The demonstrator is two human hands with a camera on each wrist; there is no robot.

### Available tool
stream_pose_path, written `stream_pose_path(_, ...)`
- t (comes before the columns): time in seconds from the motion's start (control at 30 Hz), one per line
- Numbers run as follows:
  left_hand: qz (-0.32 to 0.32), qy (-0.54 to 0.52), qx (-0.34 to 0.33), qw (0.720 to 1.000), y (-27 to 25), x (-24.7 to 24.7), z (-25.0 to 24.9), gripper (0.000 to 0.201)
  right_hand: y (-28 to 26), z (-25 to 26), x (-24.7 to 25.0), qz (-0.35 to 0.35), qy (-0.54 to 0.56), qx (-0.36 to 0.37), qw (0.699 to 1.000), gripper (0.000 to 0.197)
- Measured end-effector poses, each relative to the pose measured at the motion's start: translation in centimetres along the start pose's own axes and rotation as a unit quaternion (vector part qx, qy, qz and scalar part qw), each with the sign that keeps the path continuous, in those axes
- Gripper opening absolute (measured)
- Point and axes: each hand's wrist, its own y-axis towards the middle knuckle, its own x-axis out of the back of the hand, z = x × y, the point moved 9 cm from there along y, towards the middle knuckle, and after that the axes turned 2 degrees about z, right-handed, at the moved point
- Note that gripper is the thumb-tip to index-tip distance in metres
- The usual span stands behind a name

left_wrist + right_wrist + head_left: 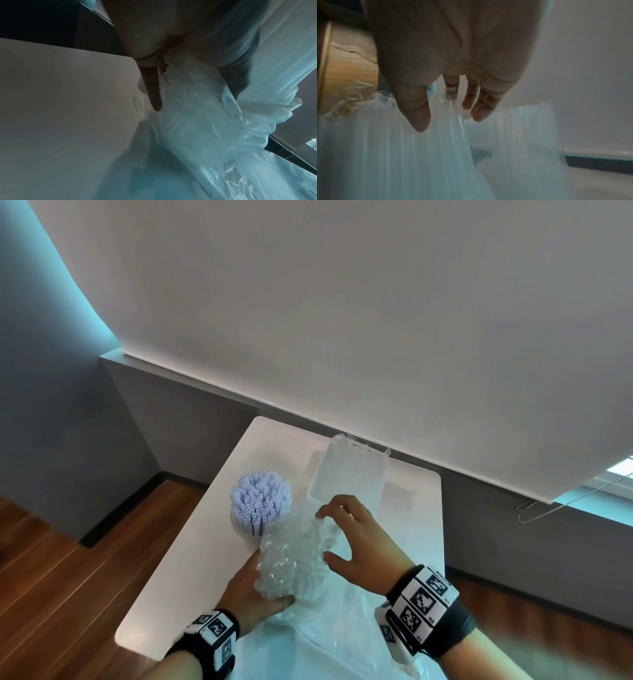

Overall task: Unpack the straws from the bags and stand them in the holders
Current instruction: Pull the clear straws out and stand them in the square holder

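Observation:
On the white table (178,559) my left hand (263,583) grips a bundle of clear straws (294,556) that is still wrapped in its crinkled clear bag (342,642). It holds the bundle from the lower left, tilted. My right hand (337,537) hovers at the bundle's upper end, fingers spread and lightly bent, fingertips (476,115) touching the bag's rim. A white holder (245,534) packed with upright pale lilac straws (260,501) stands just left of the bundle. In the left wrist view a finger (154,93) lies along the bag (205,121).
A second clear bag of straws (346,474) stands at the back of the table, close to the grey wall. The table is small, with a wooden floor (68,577) left of it. A window blind (342,302) and its bead chain (534,508) hang behind.

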Motion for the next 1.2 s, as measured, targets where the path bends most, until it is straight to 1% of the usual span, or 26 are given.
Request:
stream_pose_path(0.17,-0.003,-0.004,0.014,1.0,0.0,0.0,0.2,0.074,-0.8,-0.5,-0.7,-0.034,0.077,-0.029,0.996,0.03)
stream_pose_path(0.27,0.0,-0.003,0.016,1.0,0.0,-0.1,0.1,0.076,-1.3,-1.3,-1.4,-0.082,0.132,-0.061,0.986,0.034)
stream_pose_path(0.37,-0.003,0.001,0.019,1.0,-0.3,0.0,-0.2,0.074,-1.3,-1.1,-2.0,-0.1,0.14,-0.053,0.984,0.046)
stream_pose_path(0.43,-0.006,0.002,0.021,1.0,-0.6,0.2,-0.6,0.069,-1.1,-0.8,-2.0,-0.111,0.134,-0.036,0.984,0.039)
stream_pose_path(0.5,-0.006,0.003,0.02,1.0,-0.7,0.3,-0.6,0.067,-1.2,-0.8,-2.2,-0.118,0.14,-0.034,0.982,0.031)
stream_pose_path(0.63,-0.001,0.004,0.02,1.0,-0.6,0.3,-0.2,0.075,-1.6,-1.6,-2.8,-0.108,0.176,-0.09,0.974,0.025)
stream_pose_path(0.7,0.002,0.007,0.022,1.0,-0.7,0.2,-0.4,0.075,-1.9,-1.6,-2.7,-0.126,0.18,-0.098,0.971,0.022)
stream_pose_path(0.77,0.0,0.007,0.021,1.0,-0.9,0.2,-0.9,0.074,-2.0,-1.5,-2.4,-0.149,0.174,-0.098,0.969,0.027)
stream_pose_path(0.83,-0.004,-0.002,0.027,1.0,-1.2,0.2,-1.5,0.071,-2.0,-1.4,-2.3,-0.164,0.162,-0.092,0.969,0.04)
stream_pose_path(0.87,-0.005,-0.005,0.031,0.999,-1.3,0.2,-1.7,0.07,-2.0,-1.1,-2.2,-0.169,0.155,-0.081,0.97,0.044)
stream_pose_path(0.9,-0.006,-0.005,0.032,0.999,-1.4,0.3,-1.8,0.07,-1.9,-0.8,-2.2,-0.171,0.144,-0.066,0.972,0.045)
stream_pose_path(0.97,-0.005,0.001,0.026,1.0,-1.5,0.3,-2.0,0.073,-1.9,-0.6,-2.1,-0.175,0.121,-0.042,0.976,0.037)
stream_pose_path(1.1,-0.002,0.005,0.024,1.0,-1.5,0.4,-1.8,0.074,-1.8,-0.9,-1.8,-0.189,0.107,-0.034,0.976,0.018)
stream_pose_path(1.2,-0.004,0.006,0.018,1.0,-1.6,0.4,-2.0,0.074,-1.7,-0.8,-1.8,-0.176,0.114,-0.034,0.977,0.019)
